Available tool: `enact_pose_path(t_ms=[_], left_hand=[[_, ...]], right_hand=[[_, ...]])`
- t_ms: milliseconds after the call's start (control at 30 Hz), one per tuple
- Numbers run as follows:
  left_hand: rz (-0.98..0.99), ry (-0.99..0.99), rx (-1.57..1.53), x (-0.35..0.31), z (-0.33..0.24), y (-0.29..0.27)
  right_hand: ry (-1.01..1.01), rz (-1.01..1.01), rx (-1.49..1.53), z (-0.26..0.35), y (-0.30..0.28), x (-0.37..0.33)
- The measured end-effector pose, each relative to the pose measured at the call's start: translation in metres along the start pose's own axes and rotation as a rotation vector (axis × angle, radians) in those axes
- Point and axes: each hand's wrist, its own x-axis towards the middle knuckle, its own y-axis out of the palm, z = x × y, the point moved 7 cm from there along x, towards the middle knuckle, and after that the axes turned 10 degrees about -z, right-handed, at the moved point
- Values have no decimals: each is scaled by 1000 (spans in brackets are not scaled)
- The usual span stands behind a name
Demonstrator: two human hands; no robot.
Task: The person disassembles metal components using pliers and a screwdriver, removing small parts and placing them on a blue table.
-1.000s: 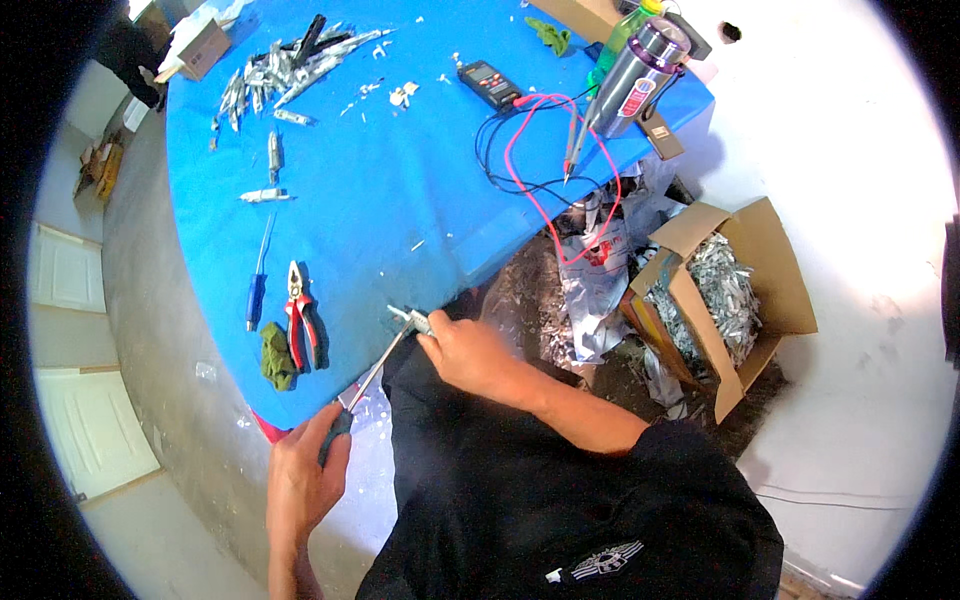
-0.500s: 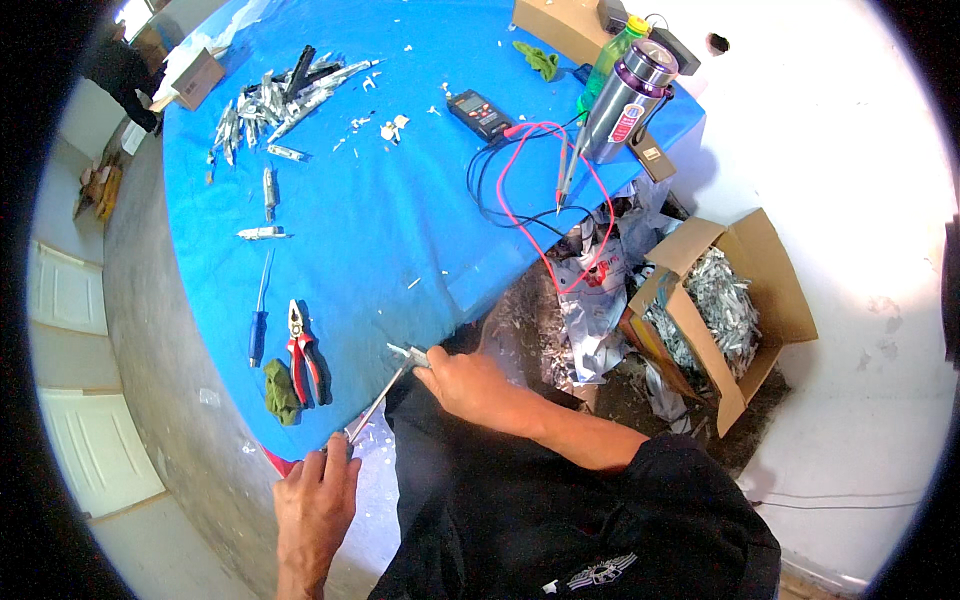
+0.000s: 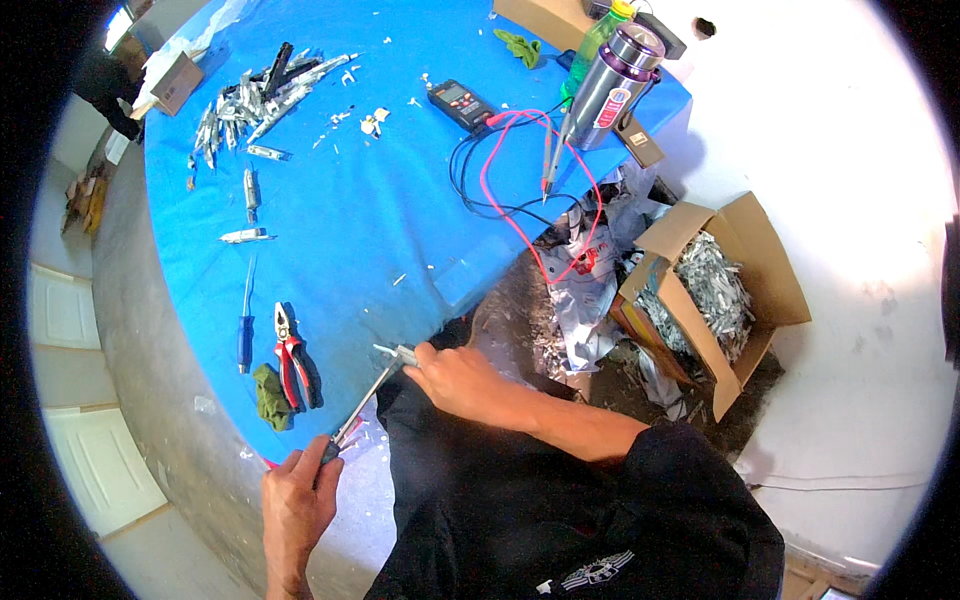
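Currently, L hand point(image 3: 300, 500) is wrapped round the handle of a screwdriver point(image 3: 365, 402), & R hand point(image 3: 462, 382) has a small grey-white piece point(image 3: 406, 354) clamped btwn thumb & fingers, at the near edge of the blue table point(image 3: 340, 250). Screwdriver tip is right by the piece, prob. touching, but too small to tell for sure. Main risk: tip skids off under a hard push & jabs R hand, since it's just beside. Also, a loose pinch could let the piece twist or drop off the edge.
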Motion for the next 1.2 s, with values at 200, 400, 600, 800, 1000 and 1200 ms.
enact_pose_path(t_ms=[200,400,600,800,1000,1200], left_hand=[[0,-49,-96,0,3,0],[7,-110,-142,-4,11,4],[-100,-154,-55,-19,9,-6],[-173,-457,-194,-27,38,5],[-135,-255,-229,-2,28,37],[-126,-283,-232,6,23,43]], right_hand=[[20,23,-20,-2,2,2],[-1,10,-10,-1,2,3],[243,-44,44,-30,-19,5],[443,-741,14,-117,-196,34],[504,-628,-191,-194,-231,98],[403,-619,-97,-190,-246,114]])
